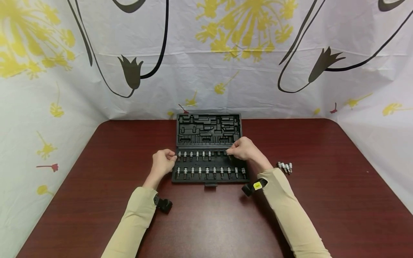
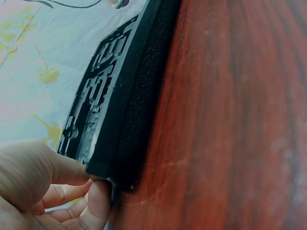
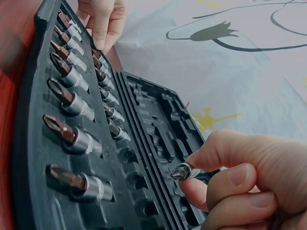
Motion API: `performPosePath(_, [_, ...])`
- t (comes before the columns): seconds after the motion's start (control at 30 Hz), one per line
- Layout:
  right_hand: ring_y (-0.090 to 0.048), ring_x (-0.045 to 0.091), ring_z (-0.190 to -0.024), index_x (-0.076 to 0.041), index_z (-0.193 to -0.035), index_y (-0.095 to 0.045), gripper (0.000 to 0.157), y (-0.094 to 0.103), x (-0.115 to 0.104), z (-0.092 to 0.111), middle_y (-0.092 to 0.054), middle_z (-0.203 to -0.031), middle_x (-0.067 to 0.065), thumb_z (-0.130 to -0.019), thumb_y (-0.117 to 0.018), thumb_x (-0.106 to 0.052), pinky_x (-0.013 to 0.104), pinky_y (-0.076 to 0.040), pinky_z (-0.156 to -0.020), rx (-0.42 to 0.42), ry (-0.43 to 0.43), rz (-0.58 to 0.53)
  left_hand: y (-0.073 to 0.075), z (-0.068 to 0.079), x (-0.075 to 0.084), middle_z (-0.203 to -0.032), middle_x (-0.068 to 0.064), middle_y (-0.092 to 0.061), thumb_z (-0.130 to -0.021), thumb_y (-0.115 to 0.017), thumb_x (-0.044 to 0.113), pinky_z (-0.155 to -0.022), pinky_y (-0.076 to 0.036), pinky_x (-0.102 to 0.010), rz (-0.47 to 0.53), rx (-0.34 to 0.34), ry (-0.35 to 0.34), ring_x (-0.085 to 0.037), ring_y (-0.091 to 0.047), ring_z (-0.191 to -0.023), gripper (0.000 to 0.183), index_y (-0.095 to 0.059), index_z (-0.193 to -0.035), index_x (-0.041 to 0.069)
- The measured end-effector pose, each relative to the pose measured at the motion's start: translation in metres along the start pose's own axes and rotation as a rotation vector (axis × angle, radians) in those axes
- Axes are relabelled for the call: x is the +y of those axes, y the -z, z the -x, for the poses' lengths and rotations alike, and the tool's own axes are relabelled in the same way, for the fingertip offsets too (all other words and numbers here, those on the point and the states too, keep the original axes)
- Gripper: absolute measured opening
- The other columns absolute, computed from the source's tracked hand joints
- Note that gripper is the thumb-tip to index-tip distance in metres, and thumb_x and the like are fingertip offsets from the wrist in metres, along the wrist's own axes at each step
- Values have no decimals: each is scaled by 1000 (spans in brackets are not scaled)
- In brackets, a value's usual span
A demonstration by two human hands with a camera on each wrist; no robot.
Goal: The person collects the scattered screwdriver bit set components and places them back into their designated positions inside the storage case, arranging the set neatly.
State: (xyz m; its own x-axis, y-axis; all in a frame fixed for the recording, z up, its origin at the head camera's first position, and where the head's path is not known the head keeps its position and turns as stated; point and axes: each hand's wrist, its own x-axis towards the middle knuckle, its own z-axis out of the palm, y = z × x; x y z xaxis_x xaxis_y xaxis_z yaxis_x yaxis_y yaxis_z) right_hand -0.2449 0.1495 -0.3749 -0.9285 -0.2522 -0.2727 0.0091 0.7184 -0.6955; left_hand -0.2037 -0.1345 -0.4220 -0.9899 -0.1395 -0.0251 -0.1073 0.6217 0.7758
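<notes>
A black plastic bit socket case (image 1: 200, 163) lies opened flat on the table, its lid folded back toward the cloth. My left hand (image 1: 163, 163) pinches the case's left edge between thumb and fingers, as the left wrist view shows at the corner. Over the right part of the back row, my right hand (image 1: 243, 148) holds a bit socket (image 3: 184, 171) between thumb and index finger, its cross-shaped tip turned toward the wrist camera. Bit sockets (image 3: 76, 103) fill the front row. The back row holds several at its left, with bare slots (image 3: 136, 179) at its right.
Several loose bit sockets (image 1: 285, 167) lie together on the table right of the case, close to the right forearm. The dark red wooden table (image 1: 206, 222) ends at a white patterned cloth (image 1: 251, 86) behind. A latch (image 1: 211, 185) juts from the case's front.
</notes>
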Motion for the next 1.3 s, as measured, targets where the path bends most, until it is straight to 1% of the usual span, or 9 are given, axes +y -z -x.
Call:
performPosePath(0.1, [-30, 7, -39, -7, -54, -57, 32, -4, -2, -4, -36, -40, -6, -84, -63, -14, 22, -29, -45, -1, 5, -15, 0, 0, 0, -82, -19, -63, -88, -61, 4, -47, -53, -30, 0, -1, -2, -20, -60, -52, 12, -65, -96, -5])
performPosePath(0.27, [-25, 8, -40, -13, -47, -45, 41, -12, -6, -9, -33, -41, -6, -85, -62, -13, 23, -25, -44, -1, -18, -89, 0, 0, 0, -82, -19, -63, -88, -61, 4, -47, -53, -30, 1, -3, -4, -20, -61, -54, 13, -65, -96, -6])
performPosePath(0.5, [-24, 7, -39, -15, -45, -43, 44, -22, -10, -17, -34, -41, -5, -85, -61, -13, 23, -25, -44, 6, -31, -90, 0, 0, 1, -84, -20, -64, -88, -61, 3, -47, -53, -29, 6, -2, -10, -20, -61, -53, 13, -65, -96, -5])
performPosePath(0.57, [-23, 9, -40, -14, -45, -43, 44, -25, -11, -19, -34, -41, -5, -84, -62, -13, 23, -24, -44, 16, -50, -91, 0, 0, 2, -84, -20, -64, -88, -60, 4, -47, -53, -29, 3, -2, -9, -20, -60, -53, 13, -65, -96, -5])
performPosePath(0.7, [-24, 9, -39, -14, -45, -42, 45, -30, -14, -24, -35, -41, -5, -84, -65, -15, 23, -25, -43, 34, -82, -62, 0, 0, 2, -85, -20, -64, -89, -60, 4, -47, -52, -29, -6, -3, -15, -19, -60, -50, 13, -65, -97, -5])
performPosePath(0.9, [-23, 9, -37, -15, -43, -39, 50, -35, -20, -29, -34, -40, -4, -85, -66, -18, 24, -28, -43, 33, -140, 2, -1, -1, 1, -84, -20, -64, -88, -61, 4, -46, -52, -29, -9, 0, -22, -17, -58, -48, 13, -65, -96, -6])
performPosePath(1.03, [-27, 10, -37, -15, -44, -40, 49, -37, -25, -29, -36, -40, -2, -84, -68, -19, 25, -31, -43, 29, -138, 75, 0, 0, 1, -84, -20, -64, -88, -60, 3, -46, -52, -28, 3, 4, -13, -16, -58, -49, 13, -65, -96, -6])
performPosePath(1.13, [-35, 11, -37, -13, -47, -45, 44, -39, -30, -29, -41, -41, -1, -83, -69, -19, 25, -34, -44, 47, -124, 147, 0, 0, 1, -83, -20, -64, -88, -60, 3, -45, -52, -28, 6, 5, -15, -16, -58, -48, 13, -65, -96, -6])
performPosePath(1.3, [-45, 13, -42, -8, -58, -58, 30, -42, -37, -28, -50, -46, 2, -82, -71, -19, 26, -38, -45, 85, -130, 224, 0, 1, 0, -83, -21, -64, -88, -61, 2, -45, -51, -28, 7, 7, -23, -15, -57, -47, 13, -65, -96, -7])
